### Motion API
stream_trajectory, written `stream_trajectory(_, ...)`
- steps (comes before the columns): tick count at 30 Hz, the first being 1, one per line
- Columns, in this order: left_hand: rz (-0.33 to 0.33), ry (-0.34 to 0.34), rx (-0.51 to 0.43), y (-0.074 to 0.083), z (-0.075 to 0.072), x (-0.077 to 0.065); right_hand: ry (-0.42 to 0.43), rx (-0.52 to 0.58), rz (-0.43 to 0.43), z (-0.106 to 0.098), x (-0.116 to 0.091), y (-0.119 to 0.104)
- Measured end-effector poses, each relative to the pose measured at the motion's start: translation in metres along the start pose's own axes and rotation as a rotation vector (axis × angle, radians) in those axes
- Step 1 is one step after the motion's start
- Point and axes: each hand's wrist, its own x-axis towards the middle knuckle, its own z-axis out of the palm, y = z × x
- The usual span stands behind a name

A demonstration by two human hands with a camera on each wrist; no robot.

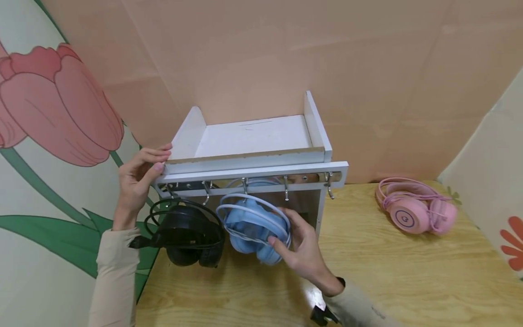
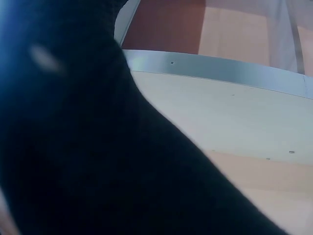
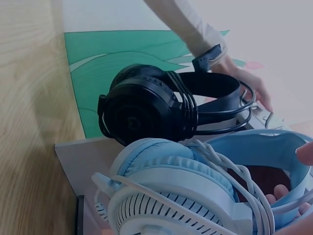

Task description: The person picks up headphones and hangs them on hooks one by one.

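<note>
Blue headphones (image 1: 244, 220) sit at the rack's (image 1: 253, 160) front, pinched in my right hand (image 1: 304, 250); my left hand (image 1: 136, 175) grips its left corner. Hanging seems underway; next likely calls for secure seating before release.

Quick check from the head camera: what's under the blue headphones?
Wooden tabletop shows below the blue headphones. The headphones themselves cover part of the view beneath, and the right hand hides more, so anything in those spots can't be seen.
</note>
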Motion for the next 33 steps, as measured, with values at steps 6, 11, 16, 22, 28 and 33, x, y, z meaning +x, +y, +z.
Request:
stream_trajectory(6, -0.011, 0.0, 0.007, 0.0, 0.001, 0.0, 0.004, -0.002, -0.003, -0.002, -0.002, 0.002)
stream_trajectory(11, -0.007, 0.008, 0.004, 0.0, 0.0, -0.001, 0.002, -0.029, -0.008, -0.004, -0.004, 0.004)
stream_trajectory(16, -0.002, 0.009, -0.001, 0.0, 0.0, -0.001, 0.001, -0.101, 0.009, -0.009, -0.008, 0.005)
stream_trajectory(22, 0.005, 0.004, -0.005, -0.001, 0.0, 0.0, 0.01, -0.162, 0.017, -0.02, -0.017, 0.003)
stream_trajectory(28, 0.009, 0.002, -0.008, -0.002, 0.0, 0.0, 0.012, -0.172, -0.093, -0.037, -0.024, 0.003)
stream_trajectory(33, 0.018, 0.009, -0.01, -0.002, -0.001, 0.0, 0.028, -0.189, -0.172, -0.057, -0.027, 0.001)
